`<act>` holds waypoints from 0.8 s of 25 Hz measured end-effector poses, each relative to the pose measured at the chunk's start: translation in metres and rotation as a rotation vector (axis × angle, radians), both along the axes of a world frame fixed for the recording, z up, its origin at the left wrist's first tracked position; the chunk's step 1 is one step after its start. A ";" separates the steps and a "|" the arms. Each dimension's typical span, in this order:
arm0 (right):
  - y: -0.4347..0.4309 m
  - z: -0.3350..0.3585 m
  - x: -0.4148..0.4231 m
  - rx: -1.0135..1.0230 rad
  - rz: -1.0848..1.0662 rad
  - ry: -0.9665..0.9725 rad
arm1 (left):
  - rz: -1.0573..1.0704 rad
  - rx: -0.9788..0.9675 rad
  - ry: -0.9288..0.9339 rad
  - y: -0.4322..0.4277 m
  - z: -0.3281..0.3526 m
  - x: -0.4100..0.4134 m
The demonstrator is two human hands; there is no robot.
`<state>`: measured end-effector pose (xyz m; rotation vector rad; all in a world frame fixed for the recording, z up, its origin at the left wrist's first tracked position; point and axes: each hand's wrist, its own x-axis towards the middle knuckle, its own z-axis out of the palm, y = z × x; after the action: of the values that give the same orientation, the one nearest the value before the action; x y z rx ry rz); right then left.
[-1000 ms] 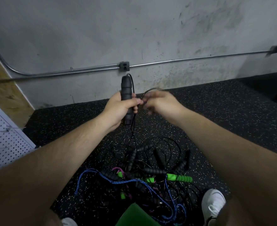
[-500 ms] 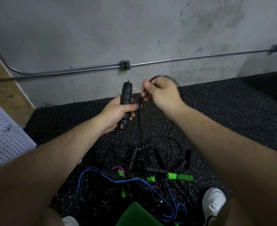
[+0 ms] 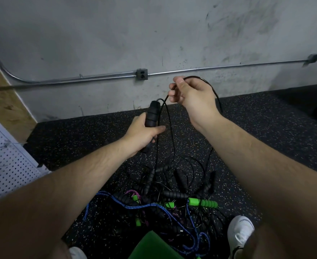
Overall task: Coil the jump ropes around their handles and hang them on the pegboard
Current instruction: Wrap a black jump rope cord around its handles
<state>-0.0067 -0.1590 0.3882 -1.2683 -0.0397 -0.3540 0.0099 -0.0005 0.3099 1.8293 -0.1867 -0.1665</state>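
Speckled rubber floor point(image 3: 266, 137) fills the shot, with the pegboard point(image 3: 6, 165) off at the L edge. A tangled pile of jump ropes point(image 3: 172, 195) lies by the feet, well apart from that board. L hand point(image 3: 142, 133) is up over the pile, fingers wrapped round a black handle point(image 3: 152, 116) held roughly upright. R hand point(image 3: 193, 94) is higher, just beside it, thumb and fingers pinching the black cord point(image 3: 217, 98), which arcs over the knuckles and trails down to the pile. Looks like the coiling step, wraps barely begun. Next, prob: bring the cord round the handle w/ tension so loops sit tight.
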 end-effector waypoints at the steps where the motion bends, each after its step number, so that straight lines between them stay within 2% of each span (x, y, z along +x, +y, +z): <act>1: 0.000 0.002 -0.002 0.027 0.012 -0.016 | 0.017 -0.023 0.012 0.000 -0.001 0.001; 4: -0.004 0.007 -0.005 0.115 0.044 -0.063 | -0.060 -0.041 0.112 -0.002 -0.003 -0.001; 6: -0.008 0.009 -0.006 0.078 0.053 0.003 | -0.047 -0.091 0.114 -0.003 0.004 -0.003; 8: -0.011 -0.001 -0.008 -0.167 0.090 0.186 | -0.017 -0.170 0.058 -0.003 0.018 0.000; 10: -0.007 -0.026 -0.012 -0.578 0.233 0.375 | -0.009 -0.263 0.006 -0.003 0.035 0.003; 12: 0.005 -0.049 -0.018 -0.881 0.469 0.441 | -0.013 -0.328 -0.017 -0.001 0.045 0.005; 13: 0.012 -0.055 -0.020 -0.933 0.524 0.433 | -0.012 -0.329 -0.024 0.001 0.047 0.005; 15: 0.017 -0.052 -0.020 -0.914 0.459 0.386 | -0.003 -0.317 -0.013 0.005 0.046 0.003; 17: 0.013 -0.037 -0.017 -0.838 0.284 0.313 | -0.016 -0.297 0.044 0.012 0.038 0.001; 18: 0.009 -0.027 -0.016 -0.744 0.196 0.268 | -0.055 -0.262 0.089 0.016 0.031 -0.002; 20: -0.001 -0.009 -0.012 -0.423 0.098 0.168 | -0.177 -0.123 0.190 0.020 0.014 -0.012</act>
<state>-0.0192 -0.1596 0.3795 -1.7045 -0.0347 -0.1555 -0.0018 0.0198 0.3239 1.6629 -0.2203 -0.4417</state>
